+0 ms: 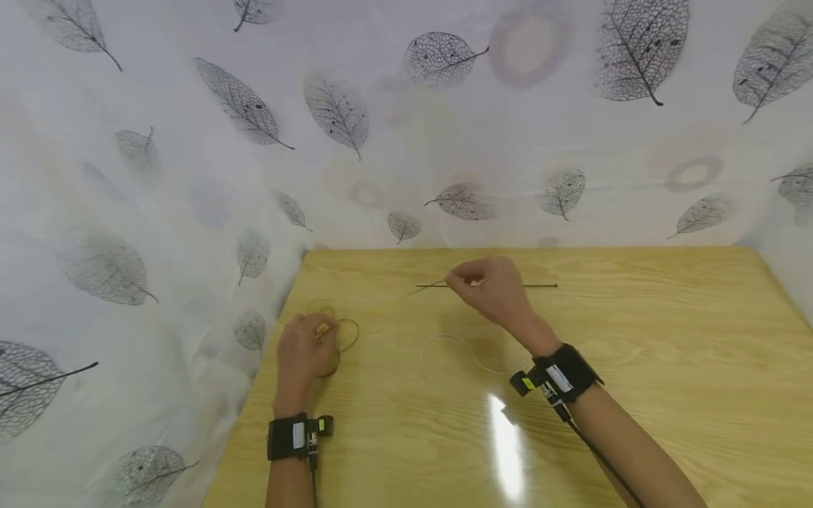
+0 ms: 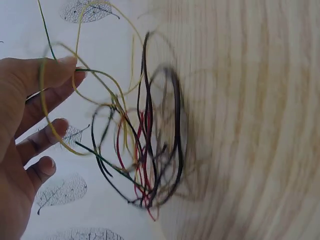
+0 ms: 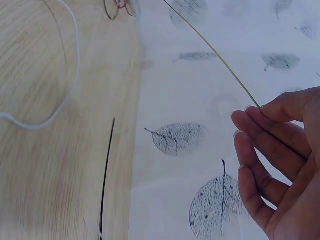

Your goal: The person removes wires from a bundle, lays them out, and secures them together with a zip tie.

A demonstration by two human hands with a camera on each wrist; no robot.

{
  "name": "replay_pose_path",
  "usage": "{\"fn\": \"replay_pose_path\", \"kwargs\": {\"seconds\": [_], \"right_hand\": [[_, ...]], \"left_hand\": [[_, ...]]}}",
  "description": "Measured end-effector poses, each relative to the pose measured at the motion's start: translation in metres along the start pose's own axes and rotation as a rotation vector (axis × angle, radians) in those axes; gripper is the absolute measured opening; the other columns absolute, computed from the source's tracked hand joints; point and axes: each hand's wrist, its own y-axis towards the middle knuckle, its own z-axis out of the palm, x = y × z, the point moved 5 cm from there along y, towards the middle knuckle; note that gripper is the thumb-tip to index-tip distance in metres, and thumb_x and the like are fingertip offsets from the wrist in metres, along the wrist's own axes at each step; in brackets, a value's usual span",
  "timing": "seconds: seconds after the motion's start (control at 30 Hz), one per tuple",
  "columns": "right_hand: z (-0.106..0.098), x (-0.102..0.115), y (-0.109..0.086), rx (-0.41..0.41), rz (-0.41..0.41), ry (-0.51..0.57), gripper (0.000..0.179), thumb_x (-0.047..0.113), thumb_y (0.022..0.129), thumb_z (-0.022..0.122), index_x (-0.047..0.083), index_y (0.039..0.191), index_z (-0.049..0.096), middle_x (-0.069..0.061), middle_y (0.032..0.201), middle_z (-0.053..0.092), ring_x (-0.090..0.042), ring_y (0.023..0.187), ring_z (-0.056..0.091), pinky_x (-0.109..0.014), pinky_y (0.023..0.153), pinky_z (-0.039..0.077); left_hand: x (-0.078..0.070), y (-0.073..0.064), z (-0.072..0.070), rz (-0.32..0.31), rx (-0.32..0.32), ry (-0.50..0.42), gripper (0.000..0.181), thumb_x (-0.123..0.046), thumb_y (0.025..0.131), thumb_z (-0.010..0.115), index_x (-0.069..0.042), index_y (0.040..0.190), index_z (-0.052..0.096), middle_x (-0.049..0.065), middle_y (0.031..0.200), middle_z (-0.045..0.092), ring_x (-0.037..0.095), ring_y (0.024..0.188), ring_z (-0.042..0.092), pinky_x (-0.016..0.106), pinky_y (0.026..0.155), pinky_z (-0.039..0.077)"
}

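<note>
In the head view my left hand [image 1: 308, 349] is at the left part of the table, at a tangle of thin wires [image 1: 348, 335]. Seen from the left wrist, thumb and forefinger pinch a yellow-green wire [image 2: 107, 82]; black, red and green wires [image 2: 145, 150] hang in loops beside the other fingers. Further right, my right hand [image 1: 492, 293] is raised over the table's back part. Between thumb and fingertips it pinches the end of a straight yellow-green wire [image 3: 220, 57], which slants away from the hand.
Under the right hand lies a straight thin black strip [image 1: 540, 286] with a small knob at its right end. A curved white wire [image 1: 466, 343] rests on the wooden table [image 1: 667, 353] nearer the front. Leaf-printed white sheeting [image 1: 381, 176] rises behind and at both sides.
</note>
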Motion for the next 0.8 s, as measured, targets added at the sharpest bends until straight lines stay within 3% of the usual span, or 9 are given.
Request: {"fn": "replay_pose_path", "kwargs": {"seconds": [0.13,0.3,0.43,0.57,0.8], "right_hand": [[-0.012,-0.006,-0.004,-0.026,0.011,0.023,0.016,0.024,0.094,0.072,0.014,0.094,0.084,-0.001,0.091,0.079,-0.016,0.078,0.074,-0.042,0.073,0.059],[-0.022,-0.015,-0.009,-0.038,0.057,0.057,0.016,0.026,0.095,0.073,0.013,0.095,0.084,-0.002,0.095,0.079,-0.017,0.081,0.074,-0.040,0.074,0.059],[-0.035,-0.023,-0.015,-0.110,0.121,0.122,0.016,0.026,0.095,0.075,0.012,0.097,0.083,-0.002,0.094,0.079,-0.019,0.076,0.073,-0.030,0.068,0.058],[-0.054,-0.033,-0.021,-0.186,0.145,0.133,0.016,0.025,0.095,0.075,0.012,0.098,0.083,-0.004,0.091,0.079,-0.020,0.073,0.073,-0.020,0.065,0.055],[-0.094,-0.060,-0.048,-0.225,0.245,0.120,0.016,0.023,0.098,0.072,0.013,0.101,0.083,-0.007,0.095,0.079,-0.005,0.073,0.071,-0.018,0.063,0.054]], "left_hand": [[-0.005,0.006,0.005,0.011,-0.018,-0.039,0.009,-0.014,0.089,0.080,-0.020,0.093,0.075,0.000,0.099,0.077,0.025,0.083,0.064,0.045,0.064,0.050],[-0.010,0.008,0.009,-0.014,-0.026,-0.104,0.011,-0.010,0.088,0.076,-0.019,0.092,0.072,0.006,0.091,0.070,0.024,0.077,0.060,0.045,0.061,0.048],[-0.007,0.007,0.007,-0.031,-0.037,-0.089,0.011,-0.010,0.088,0.079,-0.017,0.095,0.075,0.005,0.092,0.072,0.026,0.078,0.063,0.046,0.063,0.050],[0.001,0.003,0.002,-0.036,-0.054,-0.054,0.012,-0.012,0.088,0.082,-0.016,0.098,0.078,0.002,0.090,0.074,0.023,0.067,0.057,0.044,0.057,0.047],[0.015,-0.005,-0.004,-0.046,-0.065,-0.006,0.019,-0.013,0.082,0.088,-0.017,0.100,0.083,0.005,0.069,0.061,0.018,0.055,0.041,0.035,0.047,0.035]]}}
